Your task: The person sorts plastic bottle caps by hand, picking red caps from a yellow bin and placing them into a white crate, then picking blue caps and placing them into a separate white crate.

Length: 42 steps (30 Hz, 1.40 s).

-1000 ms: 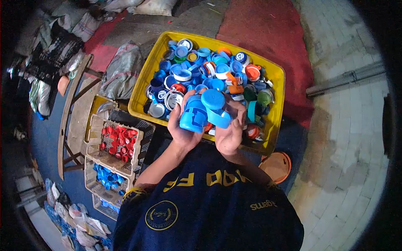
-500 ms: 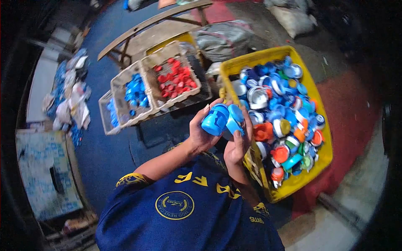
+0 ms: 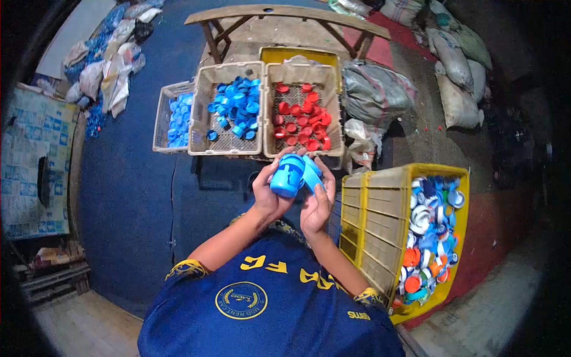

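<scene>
In my left hand [image 3: 270,189] is a blue cup-shaped cap [image 3: 286,178], its fingers wrapped around the side. A second blue cap [image 3: 311,173], flatter and lighter, sits in my right hand [image 3: 319,202], with the thumb pressed on its lower edge. The two caps are side by side and overlap in this view. Both hands are close together in front of my chest, just short of the pale crate of red caps [image 3: 307,122].
A pale crate [image 3: 203,80] with blue caps and a smaller crate [image 3: 162,128] of light blue caps stand left of the red ones. A yellow crate [image 3: 383,232] full of mixed caps is at my right. Behind are a wooden bench [image 3: 285,12] and a grey sack [image 3: 377,92].
My view has turned left, so the pale crates now lie straight ahead and the yellow crate is farther right. Both hands still hold the blue caps.
</scene>
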### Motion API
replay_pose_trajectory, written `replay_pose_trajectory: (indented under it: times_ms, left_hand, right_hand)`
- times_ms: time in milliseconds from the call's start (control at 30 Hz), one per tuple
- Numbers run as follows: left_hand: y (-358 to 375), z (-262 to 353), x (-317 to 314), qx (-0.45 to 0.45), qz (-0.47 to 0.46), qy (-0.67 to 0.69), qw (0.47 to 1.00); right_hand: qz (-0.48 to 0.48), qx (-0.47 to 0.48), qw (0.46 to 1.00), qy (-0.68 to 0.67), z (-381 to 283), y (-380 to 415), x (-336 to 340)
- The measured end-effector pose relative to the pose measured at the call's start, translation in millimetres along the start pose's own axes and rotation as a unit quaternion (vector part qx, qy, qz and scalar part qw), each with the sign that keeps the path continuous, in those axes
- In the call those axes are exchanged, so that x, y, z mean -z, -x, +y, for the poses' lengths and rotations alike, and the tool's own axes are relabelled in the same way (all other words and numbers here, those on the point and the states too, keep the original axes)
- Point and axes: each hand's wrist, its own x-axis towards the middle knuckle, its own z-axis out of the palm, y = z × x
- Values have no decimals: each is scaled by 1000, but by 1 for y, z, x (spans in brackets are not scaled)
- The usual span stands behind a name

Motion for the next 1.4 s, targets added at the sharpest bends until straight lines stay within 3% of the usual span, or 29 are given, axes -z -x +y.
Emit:
replay_pose_trajectory:
  times_ms: [100,233,400,700,933,1033,1400]
  left_hand:
    - [-26,72,38,-5,34,4,999]
    - [-54,151,73,-37,62,-8,997]
    - [-88,199,109,-48,99,-24,994]
    - [-134,229,161,-46,232,-17,972]
    - [-159,260,194,-112,207,111,966]
    - [-157,269,179,-128,307,106,937]
    - [-125,259,209,-79,375,117,916]
  right_hand:
    - [-10,-21,1000,-6,55,-33,-60]
    - [13,-141,989,-52,112,-65,-118]
    - [43,-225,973,-29,150,-102,-160]
    - [48,-363,930,-7,223,-155,-165]
    - [-8,-473,881,18,255,-200,-195]
    - [-13,-492,869,45,257,-205,-200]
    - [-42,-505,859,77,253,-211,-165]
